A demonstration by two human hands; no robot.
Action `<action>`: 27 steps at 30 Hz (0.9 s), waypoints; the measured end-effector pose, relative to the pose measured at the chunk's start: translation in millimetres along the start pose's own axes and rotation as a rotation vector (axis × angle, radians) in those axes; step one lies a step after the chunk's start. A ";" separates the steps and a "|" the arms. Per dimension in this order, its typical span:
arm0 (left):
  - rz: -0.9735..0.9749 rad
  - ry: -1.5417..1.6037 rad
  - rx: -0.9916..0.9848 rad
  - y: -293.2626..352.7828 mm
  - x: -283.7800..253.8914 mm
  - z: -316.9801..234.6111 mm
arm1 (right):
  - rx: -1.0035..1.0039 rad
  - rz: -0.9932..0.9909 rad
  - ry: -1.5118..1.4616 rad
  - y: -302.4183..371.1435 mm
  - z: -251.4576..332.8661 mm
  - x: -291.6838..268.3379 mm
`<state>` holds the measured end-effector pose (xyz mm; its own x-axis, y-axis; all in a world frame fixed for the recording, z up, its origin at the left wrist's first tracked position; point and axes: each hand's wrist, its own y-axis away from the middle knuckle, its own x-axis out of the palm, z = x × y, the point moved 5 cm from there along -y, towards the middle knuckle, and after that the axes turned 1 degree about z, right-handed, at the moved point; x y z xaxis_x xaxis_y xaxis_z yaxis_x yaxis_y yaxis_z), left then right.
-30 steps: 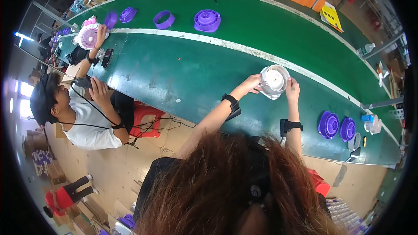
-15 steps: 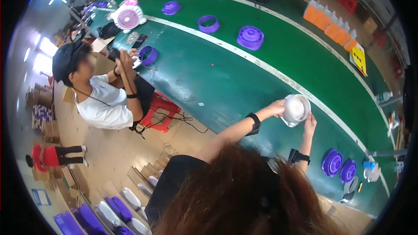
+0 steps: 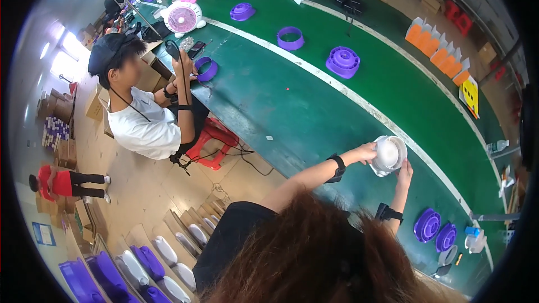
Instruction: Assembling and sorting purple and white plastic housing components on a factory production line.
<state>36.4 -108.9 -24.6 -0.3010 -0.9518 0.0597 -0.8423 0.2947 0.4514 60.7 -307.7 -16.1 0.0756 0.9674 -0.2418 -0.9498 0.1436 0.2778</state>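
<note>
**Long green table [image 3: 247,98] with a white cylindrical housing [image 3: 389,154] held over its right half**

The table sweeps across the workshop from upper left to lower right. Along its far side, past a pale dividing strip, runs a brighter green lane [image 3: 387,81].

In the foreground, a person in a black top [image 3: 227,241], seen from behind long brown hair, reaches both arms over the table. To the left, a co-worker in a white shirt [image 3: 147,126] and dark cap sits at the table, a red stool [image 3: 212,145] below. Cartons on the floor hold rows of purple and white casings [image 3: 109,272]. Farther back stands a person in red [image 3: 56,184].

A white fan [image 3: 183,18] with a pink grille and bow stands near the co-worker. On the lane sit a purple housing [image 3: 343,62] and, farther left, a purple ring [image 3: 291,46].

The white cylindrical housing is beside the pale strip, its round opening facing up; I cannot tell whether its base touches the table. The left hand [image 3: 368,153] has its fingers closed on the left side, and the right hand [image 3: 404,173] grips the right edge. Nearer the table's right end, two round purple housings [image 3: 427,225] lie side by side.
</note>
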 end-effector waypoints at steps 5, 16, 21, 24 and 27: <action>0.115 0.028 -0.043 -0.3 10.9 1.7 | -0.187 -0.093 0.256 -9.3 2.5 -14.6; 0.181 -0.117 0.099 48.6 -85.7 -40.8 | -0.447 0.140 0.110 59.5 179.1 87.5; -0.576 -0.301 0.226 52.9 -276.9 -58.9 | -0.340 0.542 0.132 35.9 183.4 196.8; -1.058 -0.647 0.292 70.7 -383.5 -69.7 | -0.280 0.628 0.093 8.1 164.9 271.7; -1.022 -0.825 0.068 37.4 -407.1 -102.3 | -0.539 0.451 0.440 -72.2 119.7 297.1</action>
<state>173.2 280.8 59.0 0.3184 -0.4219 -0.8489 -0.8649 -0.4958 -0.0780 188.1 -5.7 3.2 -0.3668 0.7222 -0.5864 -0.8841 -0.4667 -0.0217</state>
